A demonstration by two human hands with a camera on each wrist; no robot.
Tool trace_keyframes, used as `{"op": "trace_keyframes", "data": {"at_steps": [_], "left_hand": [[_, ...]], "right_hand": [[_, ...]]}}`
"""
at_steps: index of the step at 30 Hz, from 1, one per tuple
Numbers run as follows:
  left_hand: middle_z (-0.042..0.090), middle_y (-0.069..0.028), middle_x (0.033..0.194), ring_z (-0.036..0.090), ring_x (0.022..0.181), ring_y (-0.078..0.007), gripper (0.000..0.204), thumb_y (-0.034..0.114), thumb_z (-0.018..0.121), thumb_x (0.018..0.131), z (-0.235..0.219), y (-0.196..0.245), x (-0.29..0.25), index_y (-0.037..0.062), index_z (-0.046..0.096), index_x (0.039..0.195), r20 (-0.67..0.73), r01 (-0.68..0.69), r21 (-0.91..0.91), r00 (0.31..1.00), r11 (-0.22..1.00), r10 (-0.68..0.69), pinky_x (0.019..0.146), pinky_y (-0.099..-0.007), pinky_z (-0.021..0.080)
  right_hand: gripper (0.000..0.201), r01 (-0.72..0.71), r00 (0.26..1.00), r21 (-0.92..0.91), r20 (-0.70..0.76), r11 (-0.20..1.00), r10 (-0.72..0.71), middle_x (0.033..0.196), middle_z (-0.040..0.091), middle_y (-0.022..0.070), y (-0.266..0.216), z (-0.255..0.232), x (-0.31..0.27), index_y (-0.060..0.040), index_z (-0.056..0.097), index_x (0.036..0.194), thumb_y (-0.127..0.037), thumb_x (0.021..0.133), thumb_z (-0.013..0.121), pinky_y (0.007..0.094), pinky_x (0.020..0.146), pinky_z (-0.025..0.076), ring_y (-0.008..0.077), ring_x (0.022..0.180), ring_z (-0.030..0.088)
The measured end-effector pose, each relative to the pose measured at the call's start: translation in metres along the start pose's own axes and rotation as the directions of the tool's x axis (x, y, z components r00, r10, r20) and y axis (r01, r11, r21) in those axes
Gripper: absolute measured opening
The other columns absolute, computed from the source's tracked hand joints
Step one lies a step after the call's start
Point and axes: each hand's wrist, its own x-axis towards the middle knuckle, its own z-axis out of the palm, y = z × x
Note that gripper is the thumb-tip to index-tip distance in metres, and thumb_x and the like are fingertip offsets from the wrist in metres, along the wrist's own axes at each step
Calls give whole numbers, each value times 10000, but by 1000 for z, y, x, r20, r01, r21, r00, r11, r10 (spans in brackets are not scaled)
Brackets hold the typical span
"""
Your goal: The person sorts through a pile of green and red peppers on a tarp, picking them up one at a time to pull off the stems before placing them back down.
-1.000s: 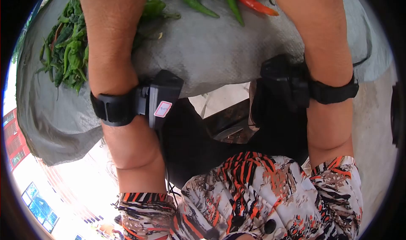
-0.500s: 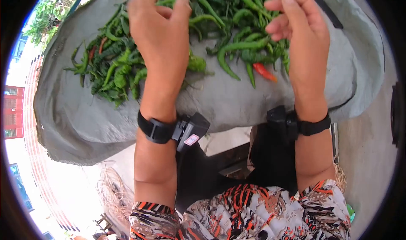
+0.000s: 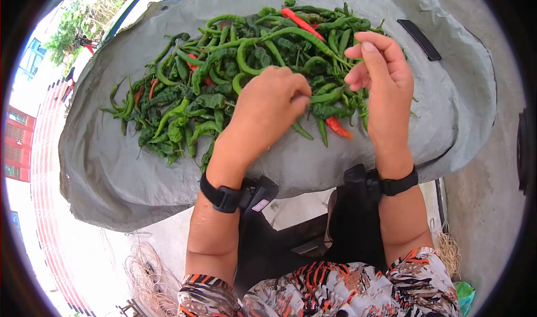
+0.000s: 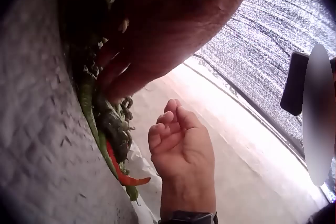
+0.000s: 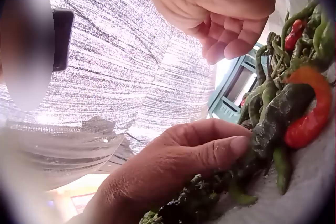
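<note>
Peppers [image 3: 224, 65] partly hidden beneath left hand [image 3: 264, 105], grip unclear, right hand [image 3: 387, 85] loosely curled.

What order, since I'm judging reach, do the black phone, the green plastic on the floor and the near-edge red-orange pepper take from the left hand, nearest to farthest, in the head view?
From the left hand:
1. red-orange pepper: just to its right, at the pile's near edge
2. black phone: right, beyond the right hand
3. green plastic: lower right, on the floor

The grey sheet [image 3: 447, 110] leaves room at near right; the pepper heap [image 3: 193, 113] blocks its middle.
</note>
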Motion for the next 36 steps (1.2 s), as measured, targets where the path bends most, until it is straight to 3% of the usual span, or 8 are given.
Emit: {"op": "trace_keyframes", "data": {"at_steps": [3,6,9,15,19,24,30,36], "left_hand": [[650,-79,881,598,869,-266,191,84,719,797,-8,4,0,55,690,984,-95,141,-40,985,989,-144,788,-378,490],[655,-79,880,599,874,-277,249,72,718,783,-2,0,-2,55,689,1029,-105,18,-116,994,993,-30,780,-376,498],[651,-70,873,601,868,-268,294,70,719,779,4,2,-3,61,685,1071,11,-74,61,997,995,73,757,-369,507],[644,-85,891,595,939,-281,292,79,718,778,-5,10,0,72,699,1070,-60,150,-50,986,987,-153,822,-401,497],[647,-102,953,606,941,-304,297,77,703,780,7,6,-4,64,702,1077,-63,-35,146,997,989,44,830,-418,509],[612,-113,932,612,926,-311,258,72,688,780,10,7,-4,59,693,1037,-67,27,147,998,989,-17,808,-417,514],[582,-104,891,615,848,-283,251,25,672,765,-5,16,2,67,680,1012,-239,26,37,971,999,-16,742,-382,505],[571,-108,879,597,793,-249,274,-16,673,741,-15,0,4,37,670,1010,-474,99,137,880,986,-22,713,-358,496]], "right_hand": [[175,-11,1000,3,18,1000,11,925,701,24,0,0,-1,-60,636,1120,-168,1011,552,196,569,458,50,633,594],[175,-9,1000,18,16,1000,9,932,699,28,0,2,-1,-63,635,1124,-169,1010,555,198,580,461,55,640,593],[176,2,1000,34,-20,999,-1,936,694,28,0,2,-1,-63,634,1127,-167,1005,563,202,594,461,55,664,587],[164,11,999,-106,-47,994,-16,878,657,-6,9,-2,6,-53,635,1109,-152,987,587,206,602,424,55,682,550],[212,-32,998,-405,31,914,48,759,629,-1,16,-8,8,-76,644,1092,-250,980,598,280,614,442,109,650,562],[273,-25,998,-732,27,681,65,676,599,29,10,-7,7,-126,660,1076,-365,973,580,379,638,466,187,629,578],[239,-70,959,-379,229,923,166,698,614,17,5,-1,5,-62,640,1105,-247,1018,516,284,570,443,102,596,547],[218,-63,986,-128,148,990,82,767,630,18,1,5,-2,-42,611,1154,-180,1020,508,215,531,404,52,576,503]]}}
